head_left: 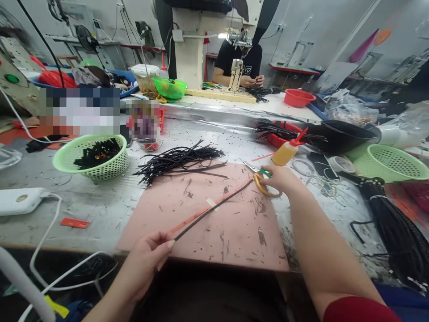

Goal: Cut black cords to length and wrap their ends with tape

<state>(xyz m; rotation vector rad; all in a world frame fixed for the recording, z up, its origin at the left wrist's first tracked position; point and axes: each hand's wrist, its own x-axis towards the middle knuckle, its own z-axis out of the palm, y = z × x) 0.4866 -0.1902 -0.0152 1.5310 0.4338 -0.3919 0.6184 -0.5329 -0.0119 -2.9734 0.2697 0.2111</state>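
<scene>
My left hand (pixel 150 252) pinches the near end of a black braided cord (pixel 214 207) between thumb and fingers. The cord runs straight and diagonally along an orange measuring strip (pixel 191 219) on a pink board (pixel 234 232). At the cord's far end, my right hand (pixel 276 179) is closed on scissors (pixel 262 181) with green and yellow handles. Their blades point to the far left. Whether the right fingers also grip the cord cannot be made out. Beyond the board's far edge lies a loose pile of black cords (pixel 181 161).
A green basket (pixel 92 172) of black pieces stands at left. A yellow bottle (pixel 284 153) and red basin (pixel 279 139) are beyond my right hand. Bundled black cords (pixel 392 228) lie at far right. A person (pixel 250 67) sits behind the sewing machine (pixel 191 49).
</scene>
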